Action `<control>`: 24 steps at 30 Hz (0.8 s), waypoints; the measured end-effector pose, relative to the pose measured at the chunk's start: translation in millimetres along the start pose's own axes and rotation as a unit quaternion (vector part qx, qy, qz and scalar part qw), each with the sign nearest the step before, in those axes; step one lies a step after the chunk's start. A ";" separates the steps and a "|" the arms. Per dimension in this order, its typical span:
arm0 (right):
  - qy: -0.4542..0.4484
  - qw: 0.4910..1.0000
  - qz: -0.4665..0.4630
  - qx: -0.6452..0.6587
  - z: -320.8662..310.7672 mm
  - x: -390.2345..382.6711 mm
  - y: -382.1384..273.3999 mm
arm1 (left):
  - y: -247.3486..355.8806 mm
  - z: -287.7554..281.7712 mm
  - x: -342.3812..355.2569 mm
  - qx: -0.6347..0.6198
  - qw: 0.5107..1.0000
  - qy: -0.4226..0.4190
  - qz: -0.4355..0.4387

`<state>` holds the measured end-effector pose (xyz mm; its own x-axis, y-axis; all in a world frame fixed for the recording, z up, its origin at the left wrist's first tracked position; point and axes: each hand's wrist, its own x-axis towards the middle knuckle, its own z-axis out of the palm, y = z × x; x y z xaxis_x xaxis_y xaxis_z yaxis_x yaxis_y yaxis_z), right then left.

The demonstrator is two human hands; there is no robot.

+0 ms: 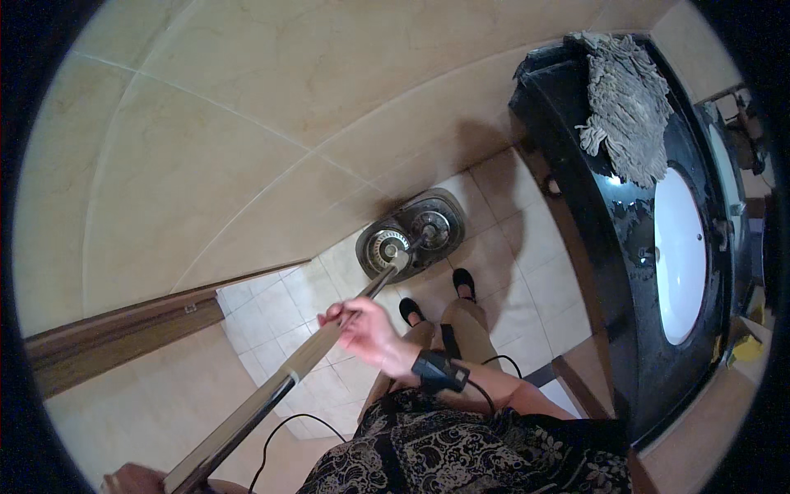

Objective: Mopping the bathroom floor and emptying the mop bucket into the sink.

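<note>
A long silvery pole with pale sections (263,403) runs diagonally down toward a steel double-basin unit with round perforated baskets (370,272) on the tiled floor, its far end at the baskets. My right hand (370,333) has its fingers curled round the pole's middle. My left hand (132,482), cut off at the lower left edge, grips the pole's upper end. My two dark-shod feet (436,296) stand just beside the basin unit.
On the right, a black counter (617,329) holds a white oval sink (683,263) and a grey stringy mop head (625,107). A yellow cloth-like item (745,350) lies at the far right. A beige tiled wall (222,148) rises beyond the basin unit.
</note>
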<state>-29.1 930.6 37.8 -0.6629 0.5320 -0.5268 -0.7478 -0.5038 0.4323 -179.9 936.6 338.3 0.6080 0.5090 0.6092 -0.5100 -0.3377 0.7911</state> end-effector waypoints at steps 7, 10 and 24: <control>0.040 0.998 0.012 0.037 -67.6 54.6 -36.2 | -64.3 1.3 -11.2 -0.036 0.996 -0.051 -0.061; 0.090 0.992 -0.081 0.040 -81.5 64.5 -45.5 | -87.7 35.9 -29.8 0.077 0.984 0.153 -0.054; 0.104 0.991 -0.059 0.055 -89.3 75.4 -84.5 | -120.7 7.7 -3.0 -0.023 0.989 0.125 -0.076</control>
<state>-12.7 952.5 -103.8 -0.5581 0.4257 -0.7123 -0.8263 -0.3634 0.4303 -115.5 969.8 241.4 0.5138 0.7327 0.4463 -0.4541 -0.2091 0.8661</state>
